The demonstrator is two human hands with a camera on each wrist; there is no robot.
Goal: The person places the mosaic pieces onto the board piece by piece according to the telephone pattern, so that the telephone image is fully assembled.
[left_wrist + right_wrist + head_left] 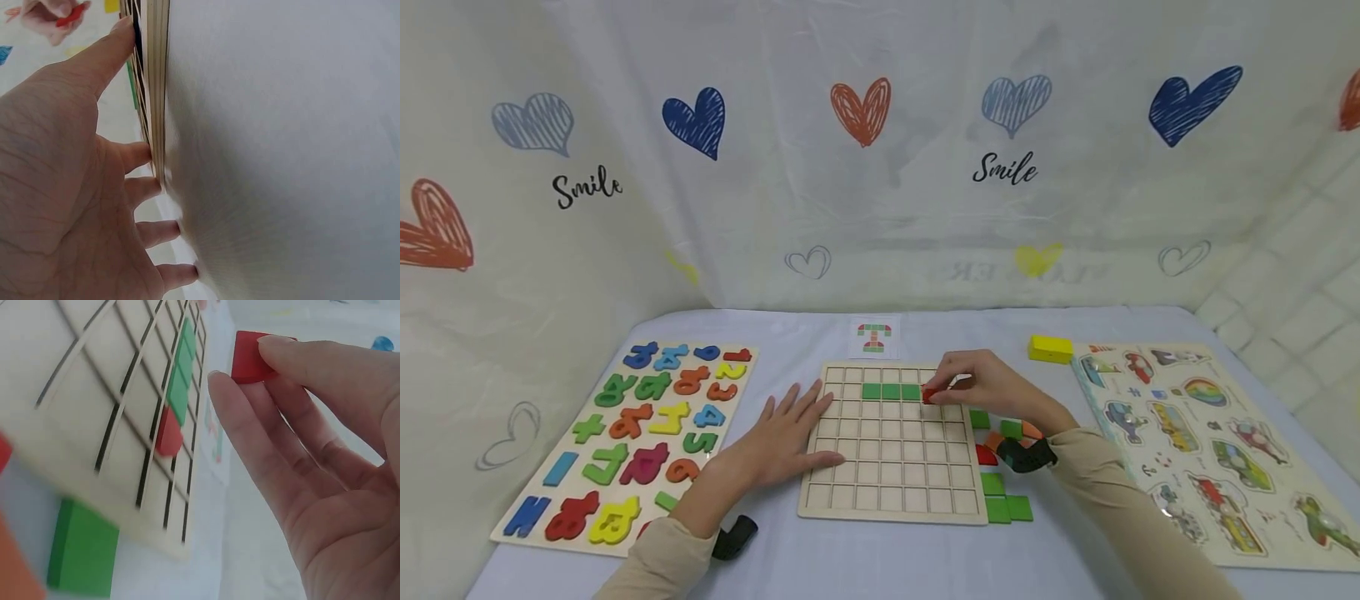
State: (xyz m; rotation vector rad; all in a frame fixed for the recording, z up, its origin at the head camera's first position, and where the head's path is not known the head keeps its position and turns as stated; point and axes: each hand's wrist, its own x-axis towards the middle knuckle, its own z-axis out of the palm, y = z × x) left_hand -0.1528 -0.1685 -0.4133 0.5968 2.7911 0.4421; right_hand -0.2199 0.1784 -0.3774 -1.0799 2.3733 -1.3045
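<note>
A wooden grid board (891,496) lies in the middle of the table. Three green square tiles (891,392) sit in a row in its upper cells, and a red tile with a rounded corner (168,432) follows at the row's right end. My right hand (977,382) pinches another red tile (245,357) between thumb and fingers, over the board's right side. My left hand (786,442) lies spread at the board's left edge, its thumb reaching over the grid and its other fingertips along the side.
Loose green tiles (997,510), a red one (986,455) and orange ones lie right of the board. A pattern card (874,337) is behind it. A letter-and-number puzzle (748,357) stands left, a picture puzzle (1210,450) right, with a yellow block (1050,349) near it.
</note>
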